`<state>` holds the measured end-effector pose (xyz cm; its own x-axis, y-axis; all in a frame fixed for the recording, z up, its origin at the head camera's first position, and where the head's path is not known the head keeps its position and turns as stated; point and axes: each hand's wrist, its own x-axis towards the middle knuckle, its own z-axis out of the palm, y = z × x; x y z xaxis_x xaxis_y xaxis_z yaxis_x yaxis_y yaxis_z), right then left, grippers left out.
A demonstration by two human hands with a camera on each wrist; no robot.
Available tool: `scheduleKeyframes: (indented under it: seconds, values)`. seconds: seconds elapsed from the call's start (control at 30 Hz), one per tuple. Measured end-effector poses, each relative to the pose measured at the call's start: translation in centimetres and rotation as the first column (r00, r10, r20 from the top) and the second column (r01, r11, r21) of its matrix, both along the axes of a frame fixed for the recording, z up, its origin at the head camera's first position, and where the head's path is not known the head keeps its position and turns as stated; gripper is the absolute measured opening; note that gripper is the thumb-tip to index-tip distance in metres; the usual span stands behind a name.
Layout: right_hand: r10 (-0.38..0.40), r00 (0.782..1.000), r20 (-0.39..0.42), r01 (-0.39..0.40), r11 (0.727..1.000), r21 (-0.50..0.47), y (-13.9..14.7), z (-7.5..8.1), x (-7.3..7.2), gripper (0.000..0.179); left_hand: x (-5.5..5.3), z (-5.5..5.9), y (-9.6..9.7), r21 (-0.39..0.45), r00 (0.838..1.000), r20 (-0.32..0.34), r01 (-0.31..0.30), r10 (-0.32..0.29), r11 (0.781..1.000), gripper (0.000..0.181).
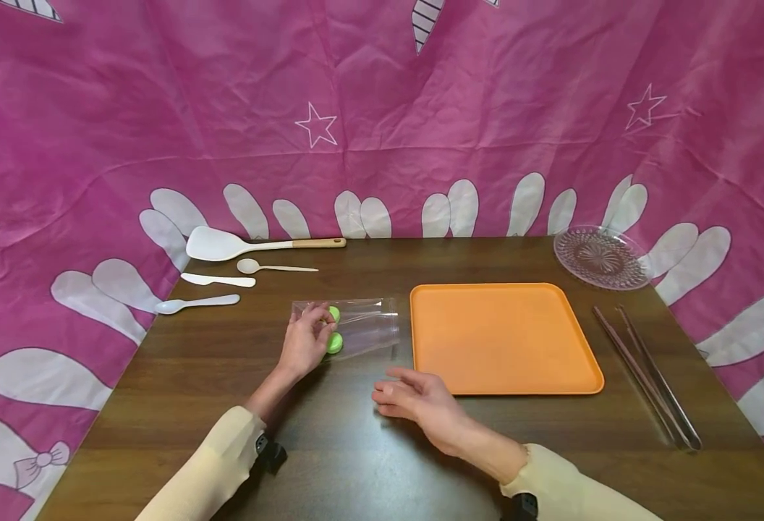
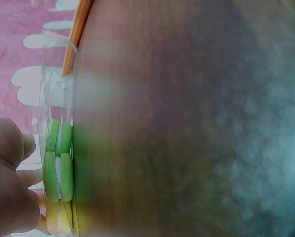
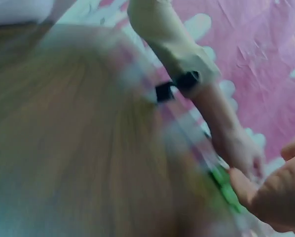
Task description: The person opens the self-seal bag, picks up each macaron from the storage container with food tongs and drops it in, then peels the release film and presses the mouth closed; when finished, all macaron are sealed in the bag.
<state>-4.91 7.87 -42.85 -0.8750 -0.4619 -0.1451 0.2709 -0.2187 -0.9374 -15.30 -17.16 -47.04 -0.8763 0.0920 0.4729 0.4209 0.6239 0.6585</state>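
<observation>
A clear plastic bag (image 1: 370,330) lies flat on the table, holding green macarons (image 1: 334,343) in its left part. In the left wrist view a yellow macaron (image 2: 59,217) also shows inside it; from the head it is hidden under the hand. My left hand (image 1: 307,340) lies over the bag's left end, fingertips at the macarons, thumb and fingers apart. My right hand (image 1: 424,407) hovers over the table with loosely bent fingers, holding nothing, near the front left corner of the orange tray (image 1: 506,340).
At the back left lie a white spatula (image 1: 215,244), a small spoon (image 1: 249,266), a white knife (image 1: 218,280) and another spoon (image 1: 197,303). A clear patterned plate (image 1: 602,258) sits at the back right. Metal tongs (image 1: 649,380) rest right of the tray.
</observation>
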Motion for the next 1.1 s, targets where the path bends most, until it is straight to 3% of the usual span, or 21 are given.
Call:
scheduleKeyframes:
  seconds: [0.1,0.3,0.5,0.67,0.83,1.1]
  values:
    - [-0.066,0.992,0.108,0.077,0.992,-0.105,-2.8,-0.9,-0.5,0.068,0.0,0.0,-0.1,-0.017,1.0,0.001,0.007,-0.007,1.0,0.013]
    - [-0.207,0.949,0.236,0.254,0.948,-0.193,-5.7,-2.7,-2.1,0.07,-0.1,0.1,-0.1,-0.042,0.999,0.046,0.0,0.002,0.999,0.014]
    - [-0.307,0.917,0.254,0.36,0.912,-0.197,-7.3,-3.6,-3.7,0.07,0.1,0.4,-0.1,-0.044,0.998,0.07,-0.002,0.005,0.999,0.013]
    - [-0.387,0.877,0.285,0.445,0.877,-0.182,-8.4,-4.0,-4.4,0.067,0.5,0.4,0.0,-0.039,0.998,0.061,-0.015,0.018,0.999,0.01]
    - [-0.452,0.838,0.306,0.514,0.843,-0.16,-9.1,-4.5,-5.3,0.057,0.8,0.4,0.0,-0.053,0.995,0.092,-0.022,0.027,0.998,0.006]
    - [-0.453,0.841,0.296,0.516,0.837,-0.182,-9.2,-4.5,-5.7,0.052,0.8,0.3,0.0,-0.024,0.997,0.069,-0.03,0.032,0.999,0.008]
